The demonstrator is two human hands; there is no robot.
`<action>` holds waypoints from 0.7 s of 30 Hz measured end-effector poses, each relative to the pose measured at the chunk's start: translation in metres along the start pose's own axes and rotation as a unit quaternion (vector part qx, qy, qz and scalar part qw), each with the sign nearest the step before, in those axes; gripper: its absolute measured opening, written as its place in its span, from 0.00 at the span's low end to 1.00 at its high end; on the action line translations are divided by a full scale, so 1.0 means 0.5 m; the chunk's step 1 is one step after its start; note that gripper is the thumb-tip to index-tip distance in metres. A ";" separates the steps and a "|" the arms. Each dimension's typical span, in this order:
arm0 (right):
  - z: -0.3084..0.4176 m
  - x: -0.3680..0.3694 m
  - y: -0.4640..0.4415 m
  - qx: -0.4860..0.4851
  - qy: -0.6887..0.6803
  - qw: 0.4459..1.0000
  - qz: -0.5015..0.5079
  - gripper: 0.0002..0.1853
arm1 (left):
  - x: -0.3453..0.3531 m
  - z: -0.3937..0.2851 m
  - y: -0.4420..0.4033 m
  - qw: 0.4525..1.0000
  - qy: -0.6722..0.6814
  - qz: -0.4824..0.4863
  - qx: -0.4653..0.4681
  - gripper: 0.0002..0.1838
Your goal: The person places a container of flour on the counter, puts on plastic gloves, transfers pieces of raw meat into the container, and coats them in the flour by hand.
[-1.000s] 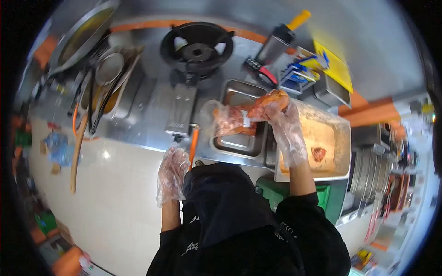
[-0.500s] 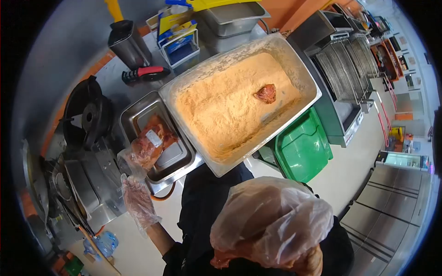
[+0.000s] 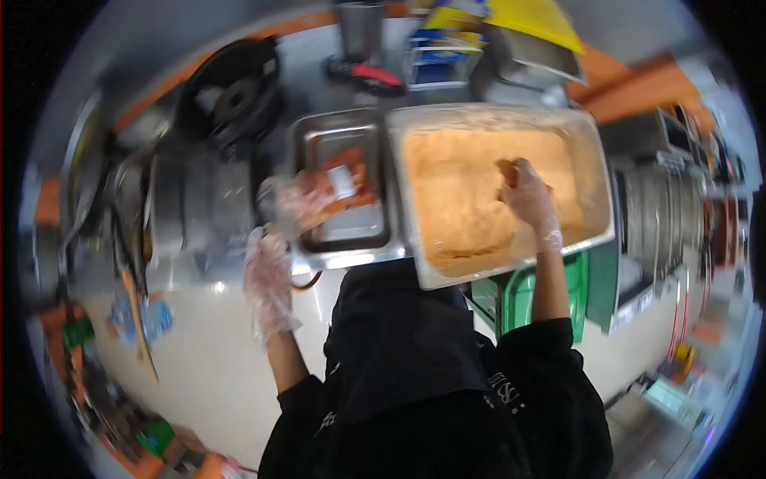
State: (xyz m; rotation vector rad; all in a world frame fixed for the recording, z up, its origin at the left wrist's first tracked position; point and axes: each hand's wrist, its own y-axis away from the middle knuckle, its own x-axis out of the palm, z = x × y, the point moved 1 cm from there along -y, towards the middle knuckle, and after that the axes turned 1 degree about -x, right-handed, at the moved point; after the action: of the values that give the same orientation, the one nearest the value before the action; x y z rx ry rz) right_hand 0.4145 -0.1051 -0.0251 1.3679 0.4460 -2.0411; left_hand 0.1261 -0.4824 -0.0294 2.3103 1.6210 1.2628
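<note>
My right hand (image 3: pixel 530 198), in a clear plastic glove, reaches into the deep pan (image 3: pixel 407 203) of orange-tinted breading flour (image 3: pixel 459 188). Its fingers close round a piece of meat (image 3: pixel 507 169) at the flour's surface; motion blur softens the detail. Left of it, a steel tray (image 3: pixel 385 211) holds a clear plastic bag of raw red meat (image 3: pixel 361 188) with a white label. The bag's mouth hangs over the tray's left side. There my gloved left hand (image 3: pixel 269 279) pinches the bag's loose end at the counter edge.
A black round appliance part (image 3: pixel 231 92) stands at the back left, with a red-handled tool (image 3: pixel 373 76) right of it. A wire rack of blue and yellow packets (image 3: pixel 441 60) sits behind the pan. A green bin (image 3: pixel 523 299) is below the pan, with fryer baskets (image 3: pixel 650 211) at right.
My right hand has gone from close before the camera down into the flour and now grips a meat piece there. My left hand stays at the bag. The view has turned and shifted.
</note>
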 end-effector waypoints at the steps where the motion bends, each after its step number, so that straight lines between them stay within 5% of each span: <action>1: 0.004 0.005 -0.006 0.036 0.023 0.999 -0.008 0.24 | -0.011 -0.005 0.011 1.000 0.001 -0.009 0.007 0.22; 2: 0.026 0.012 -0.012 0.072 0.048 0.996 -0.019 0.26 | -0.023 -0.010 0.018 1.000 0.004 -0.016 0.012 0.23; 5: 0.164 0.010 -0.071 -0.016 0.030 0.999 0.009 0.25 | -0.096 -0.007 0.008 0.997 0.020 -0.070 0.015 0.23; 7: 0.311 0.037 -0.109 -0.234 0.026 0.969 -0.075 0.22 | -0.114 -0.012 0.027 0.993 0.028 -0.114 0.021 0.21; 8: 0.410 0.059 -0.112 -0.275 -0.190 0.941 -0.047 0.16 | -0.123 -0.011 0.036 0.991 0.037 -0.125 0.026 0.20; 9: 0.523 0.042 -0.105 -0.269 -0.018 0.962 0.043 0.12 | -0.134 -0.014 0.048 0.989 0.044 -0.134 0.032 0.19; 10: 0.580 0.085 -0.118 -0.364 -0.052 0.925 0.096 0.13 | -0.147 -0.016 0.058 0.989 0.054 -0.131 0.039 0.19; 11: 0.678 0.084 -0.101 -0.317 -0.038 0.928 0.192 0.13 | -0.162 -0.015 0.067 0.989 0.063 -0.125 0.046 0.19; 13: 0.723 0.210 -0.108 -0.540 0.040 0.828 0.143 0.15 | -0.205 -0.008 0.071 0.991 0.047 -0.107 0.060 0.21; 16: 0.783 0.317 -0.108 -0.437 0.307 0.795 0.289 0.13 | -0.246 -0.010 0.103 0.988 0.028 -0.124 0.083 0.24; 19: 0.659 0.690 -0.226 -0.412 0.256 0.841 0.241 0.10 | -0.289 -0.012 0.105 0.985 -0.008 -0.154 0.076 0.30; 21: 0.641 0.731 -0.226 -0.431 0.238 0.838 0.233 0.09 | -0.279 -0.032 0.111 0.980 -0.022 -0.189 0.061 0.32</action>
State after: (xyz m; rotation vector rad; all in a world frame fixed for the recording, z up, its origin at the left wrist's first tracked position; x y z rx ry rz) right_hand 0.0204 -0.3262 -0.2372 1.1990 0.9861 -0.8687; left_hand 0.1416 -0.6255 -0.0743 1.9377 2.0463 1.0463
